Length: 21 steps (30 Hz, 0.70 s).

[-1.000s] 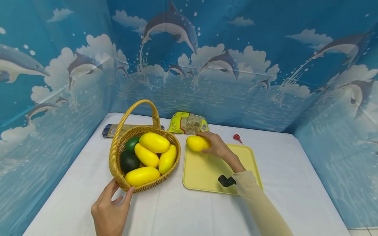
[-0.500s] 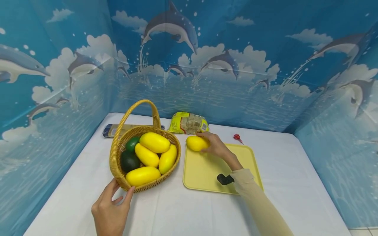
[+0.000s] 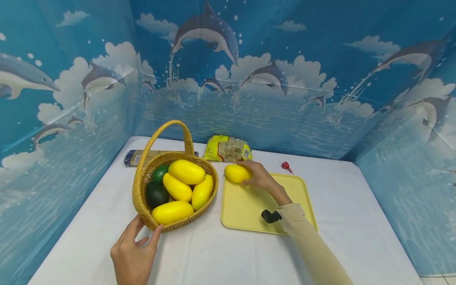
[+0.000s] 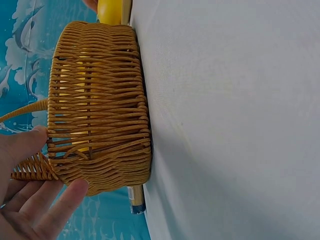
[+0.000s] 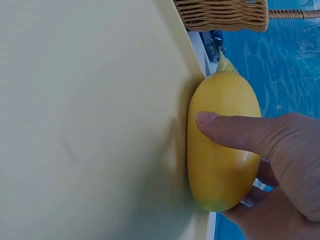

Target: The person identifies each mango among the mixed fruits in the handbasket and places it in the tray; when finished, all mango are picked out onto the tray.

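My left hand (image 3: pixel 133 253) grips the near left rim of a wicker basket (image 4: pixel 100 110), with the thumb and fingers spread around its edge. Inside the basket lie several yellow mangoes (image 3: pixel 187 172) and two dark green, avocado-like fruits (image 3: pixel 156 194). At the far left corner of a pale yellow tray (image 3: pixel 246 213), my right hand (image 3: pixel 261 177) holds another yellow mango (image 5: pixel 225 165). Its thumb lies across the fruit in the right wrist view, and the fingers wrap the other side, partly hidden. The mango lies against the tray surface.
Behind the tray sits a yellow and clear bag (image 3: pixel 228 149) of dry food. A long dark-ended packet (image 3: pixel 133 157) lies behind the basket. Beyond the tray's far edge is a small red-wrapped lollipop (image 3: pixel 285 165). A dolphin-print curtain (image 3: pixel 228 107) surrounds the white table.
Almost nothing differs. The right hand and its mango have shifted very slightly left, while the left hand stays on the basket rim.
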Each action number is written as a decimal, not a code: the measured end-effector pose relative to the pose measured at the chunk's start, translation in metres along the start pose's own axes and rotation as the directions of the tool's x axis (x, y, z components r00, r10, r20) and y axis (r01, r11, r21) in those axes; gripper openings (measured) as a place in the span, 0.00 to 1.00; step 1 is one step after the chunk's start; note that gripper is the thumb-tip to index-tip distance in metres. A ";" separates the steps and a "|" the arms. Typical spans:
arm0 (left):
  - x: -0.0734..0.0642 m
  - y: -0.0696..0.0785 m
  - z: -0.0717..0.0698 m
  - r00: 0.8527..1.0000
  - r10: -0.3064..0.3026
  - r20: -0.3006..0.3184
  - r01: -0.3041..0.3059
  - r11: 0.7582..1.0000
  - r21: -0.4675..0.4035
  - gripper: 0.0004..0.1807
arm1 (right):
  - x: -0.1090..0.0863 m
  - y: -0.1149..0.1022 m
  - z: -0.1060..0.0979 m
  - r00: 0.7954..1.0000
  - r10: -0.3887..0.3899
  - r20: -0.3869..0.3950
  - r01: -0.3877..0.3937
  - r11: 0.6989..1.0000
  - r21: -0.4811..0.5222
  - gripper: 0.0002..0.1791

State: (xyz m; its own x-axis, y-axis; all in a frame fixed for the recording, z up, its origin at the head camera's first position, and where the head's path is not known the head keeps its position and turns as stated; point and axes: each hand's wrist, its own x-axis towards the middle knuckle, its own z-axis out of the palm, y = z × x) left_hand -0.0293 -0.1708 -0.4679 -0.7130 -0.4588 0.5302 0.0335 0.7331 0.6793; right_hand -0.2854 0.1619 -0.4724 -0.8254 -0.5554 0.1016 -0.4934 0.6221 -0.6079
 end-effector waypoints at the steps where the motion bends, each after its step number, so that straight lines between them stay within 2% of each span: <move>1: 0.000 0.000 0.000 1.000 0.000 0.000 0.000 1.000 -0.001 0.34 | 0.000 0.000 0.000 1.000 0.004 0.000 -0.004 1.000 0.002 0.41; 21: -0.001 -0.003 0.000 1.000 -0.002 0.001 0.002 1.000 0.008 0.35 | -0.005 -0.003 -0.005 0.998 -0.044 -0.043 0.043 0.999 -0.011 0.42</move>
State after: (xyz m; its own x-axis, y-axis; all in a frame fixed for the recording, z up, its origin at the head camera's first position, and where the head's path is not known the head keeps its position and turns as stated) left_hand -0.0285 -0.1721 -0.4706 -0.7137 -0.4600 0.5283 0.0260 0.7362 0.6762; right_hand -0.2806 0.1657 -0.4667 -0.8142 -0.5575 0.1620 -0.5315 0.6036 -0.5943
